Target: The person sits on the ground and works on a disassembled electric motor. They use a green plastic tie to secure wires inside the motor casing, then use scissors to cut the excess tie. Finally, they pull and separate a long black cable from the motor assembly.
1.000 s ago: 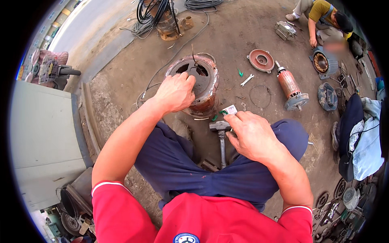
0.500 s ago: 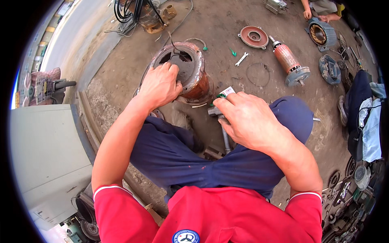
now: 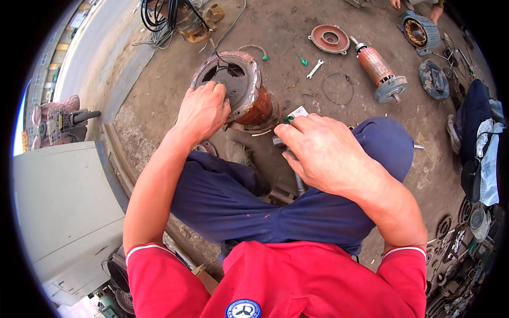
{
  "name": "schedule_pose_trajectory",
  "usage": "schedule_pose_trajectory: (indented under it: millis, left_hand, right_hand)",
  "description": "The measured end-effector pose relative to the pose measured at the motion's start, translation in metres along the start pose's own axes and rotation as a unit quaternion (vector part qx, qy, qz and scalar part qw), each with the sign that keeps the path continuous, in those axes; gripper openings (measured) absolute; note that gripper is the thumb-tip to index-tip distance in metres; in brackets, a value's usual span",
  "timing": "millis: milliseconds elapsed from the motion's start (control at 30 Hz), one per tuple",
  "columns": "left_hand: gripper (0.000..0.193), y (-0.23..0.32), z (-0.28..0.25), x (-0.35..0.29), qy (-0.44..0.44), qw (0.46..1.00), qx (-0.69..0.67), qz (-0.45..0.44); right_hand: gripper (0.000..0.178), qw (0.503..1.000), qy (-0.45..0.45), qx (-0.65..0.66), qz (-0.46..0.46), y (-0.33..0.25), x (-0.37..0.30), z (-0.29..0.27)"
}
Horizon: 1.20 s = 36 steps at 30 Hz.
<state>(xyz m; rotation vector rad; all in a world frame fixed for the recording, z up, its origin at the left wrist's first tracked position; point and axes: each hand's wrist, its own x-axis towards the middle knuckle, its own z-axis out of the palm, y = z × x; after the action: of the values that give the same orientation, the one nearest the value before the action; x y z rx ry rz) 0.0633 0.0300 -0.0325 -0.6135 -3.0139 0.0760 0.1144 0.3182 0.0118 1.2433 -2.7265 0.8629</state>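
Note:
An upright, rusty motor housing [image 3: 262, 106] stands in front of me, with a dark round end face and openings in it. My left hand [image 3: 204, 108] lies over its near rim with the fingers bent down. The fingertips are hidden, so what they hold cannot be made out. Over my right knee hovers my right hand [image 3: 323, 148], its thumb and forefinger apart and nothing visible between them. Below it a hammer [image 3: 300, 183] shows in part, its head partly covered by the hand. A small white packet [image 3: 298, 112] with something green lies just beyond the fingers.
On the ground ahead lie a spanner [image 3: 315, 69], a wire loop [image 3: 338, 89], a reddish end cover [image 3: 329, 39] and a rotor [image 3: 377, 64]. A blue stator housing [image 3: 421, 33] sits near another person's hands [image 3: 436, 13]. A pale cabinet [image 3: 63, 191] stands at left.
My left hand has shifted slightly toward me on the housing rim. The right hand has stayed nearly in place. The view has tilted slightly.

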Motion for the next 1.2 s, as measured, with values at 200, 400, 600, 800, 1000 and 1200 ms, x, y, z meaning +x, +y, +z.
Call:
schedule_pose_trajectory:
  millis: [200,400,600,800,1000,1200]
  left_hand:
    - [0.031,0.001,-0.014,0.013,-0.128,0.976,-0.064,-0.164]
    - [0.03,0.034,-0.025,-0.003,-0.13,0.886,-0.407,-0.182]
    - [0.024,0.084,-0.021,0.0,-0.177,0.545,-0.801,-0.171]
    - [0.032,0.08,-0.027,-0.001,-0.16,0.458,-0.863,-0.144]
    - [0.033,0.077,-0.033,-0.01,-0.203,0.487,-0.842,-0.115]
    - [0.044,0.075,-0.066,-0.034,-0.172,0.729,-0.662,0.044]
  right_hand:
    - [0.017,1.0,0.006,-0.006,0.005,0.001,0.0,0.0]
    - [0.038,0.981,0.181,0.065,0.009,-0.001,0.01,-0.015]
    - [0.037,0.95,0.259,0.166,0.061,0.009,0.011,-0.019]
    - [0.031,0.979,0.152,0.12,0.067,0.016,0.007,-0.021]
    - [0.029,0.984,0.085,0.151,0.03,0.006,0.019,-0.017]
    - [0.033,0.983,0.074,-0.046,0.165,0.009,0.012,-0.039]
